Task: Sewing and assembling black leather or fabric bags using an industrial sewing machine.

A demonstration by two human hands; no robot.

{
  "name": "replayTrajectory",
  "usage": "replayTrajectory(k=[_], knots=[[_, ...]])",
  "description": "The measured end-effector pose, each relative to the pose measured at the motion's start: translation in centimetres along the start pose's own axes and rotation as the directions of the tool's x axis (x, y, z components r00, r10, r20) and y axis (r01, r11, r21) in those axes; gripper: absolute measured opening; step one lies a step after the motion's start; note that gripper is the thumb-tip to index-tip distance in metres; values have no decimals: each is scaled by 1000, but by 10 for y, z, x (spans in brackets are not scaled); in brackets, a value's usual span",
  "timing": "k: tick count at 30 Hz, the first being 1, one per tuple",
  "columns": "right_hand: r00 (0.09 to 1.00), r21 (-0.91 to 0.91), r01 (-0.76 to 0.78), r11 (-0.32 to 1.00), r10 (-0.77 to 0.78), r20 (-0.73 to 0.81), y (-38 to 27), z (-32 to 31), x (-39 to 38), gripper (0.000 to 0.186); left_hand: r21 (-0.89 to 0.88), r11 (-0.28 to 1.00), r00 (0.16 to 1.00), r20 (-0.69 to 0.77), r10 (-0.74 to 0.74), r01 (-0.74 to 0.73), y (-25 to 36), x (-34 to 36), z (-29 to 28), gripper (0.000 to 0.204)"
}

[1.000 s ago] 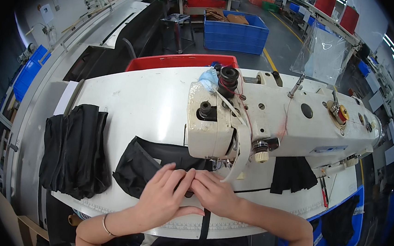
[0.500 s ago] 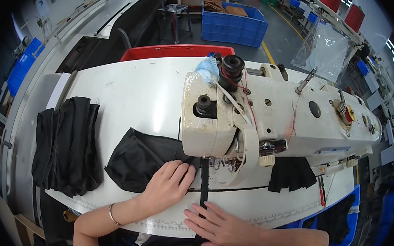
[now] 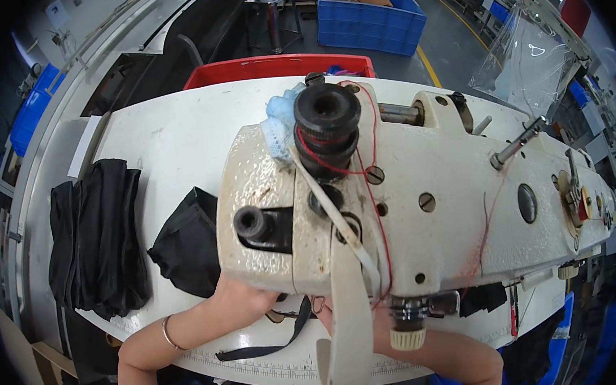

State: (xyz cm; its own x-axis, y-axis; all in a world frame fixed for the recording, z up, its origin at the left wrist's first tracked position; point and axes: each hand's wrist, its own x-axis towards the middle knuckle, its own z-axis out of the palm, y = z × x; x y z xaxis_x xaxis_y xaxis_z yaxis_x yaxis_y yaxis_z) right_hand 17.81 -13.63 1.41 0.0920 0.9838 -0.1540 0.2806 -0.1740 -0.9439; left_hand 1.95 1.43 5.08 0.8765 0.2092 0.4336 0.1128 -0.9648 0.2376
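Note:
A white sewing machine (image 3: 459, 204) fills the middle and right of the view, with red thread running over its top. Behind its head my left hand (image 3: 245, 297) reaches in beside a black fabric piece (image 3: 189, 245); its fingers are hidden. From the other side my right hand (image 3: 382, 334) comes in, mostly covered by the machine's head and pale guard, so its fingers cannot be made out. Between the hands a narrow black strip (image 3: 277, 351) emerges and curves leftward over the tabletop's near part. Whether either hand grips the strip or the fabric does not show.
A stack of folded black fabric (image 3: 98, 241) lies on the white tabletop (image 3: 175, 135) at left. Behind stand a red bin (image 3: 260, 64) and a blue crate (image 3: 368, 27). Red-handled snips (image 3: 514, 317) and more black fabric (image 3: 484, 299) lie at right.
My view has come nearer the machine, which now covers my fingers. My right hand has moved forward from the table's near edge. The strip's free end has swung left.

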Motion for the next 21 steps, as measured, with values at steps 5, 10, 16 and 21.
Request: replayTrajectory(k=[5, 10, 16, 21], knots=[[887, -500, 429, 752, -456, 73, 7, -2, 3, 24, 36, 997, 996, 62, 64, -67, -2, -21, 17, 32], [809, -619, 521, 588, -571, 139, 14, 5, 8, 21, 12, 994, 990, 88, 111, -112, -4, -29, 27, 38], [699, -737, 582, 345, -674, 237, 22, 11, 8, 19, -271, 936, 973, 115, -202, 226, 4, -10, 3, 47], [605, -805, 581, 119, -725, 330, 21, 10, 7, 20, -63, 998, 971, 239, -14, 30, 3, -16, 3, 52]])
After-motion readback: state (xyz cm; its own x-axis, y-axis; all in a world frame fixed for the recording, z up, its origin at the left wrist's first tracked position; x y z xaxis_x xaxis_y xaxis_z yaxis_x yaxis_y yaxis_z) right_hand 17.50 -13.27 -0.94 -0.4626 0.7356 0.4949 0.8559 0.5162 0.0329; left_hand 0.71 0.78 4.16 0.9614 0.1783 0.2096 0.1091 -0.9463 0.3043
